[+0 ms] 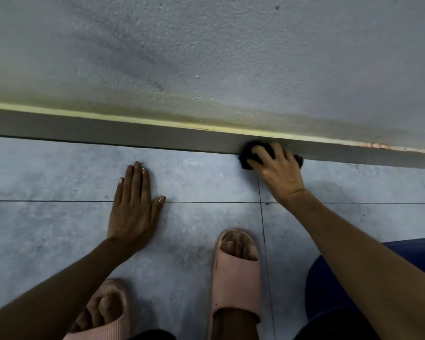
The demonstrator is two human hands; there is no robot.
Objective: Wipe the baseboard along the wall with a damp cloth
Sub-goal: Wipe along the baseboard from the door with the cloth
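The baseboard [133, 130] runs as a long grey strip across the view, left to right along the foot of the wall [206, 57], sloping slightly down toward the right edge; that long axis is what the next stroke has to follow. The right hand [277, 171] is the one at work — its fingers spread and curled over a dark cloth [247, 155], bunched into a wad and pressed against the face of the baseboard just where it meets the floor [59, 168]; part of the cloth peeks out at the far side of the hand too. The left hand [134, 204] lies flat on the floor tiles, fingers straight and together, holding nothing, near the baseboard but not touching it — a prop, by the look of it. Long stretches of baseboard lie to either side of the cloth, the longer to the left; whether they are wiped I cannot tell. Two pink slippers [236, 271] stand well back from the wall; nothing sits along the baseboard to block a sideways sweep, though a leftward pass would bring the right hand past the planted left one.
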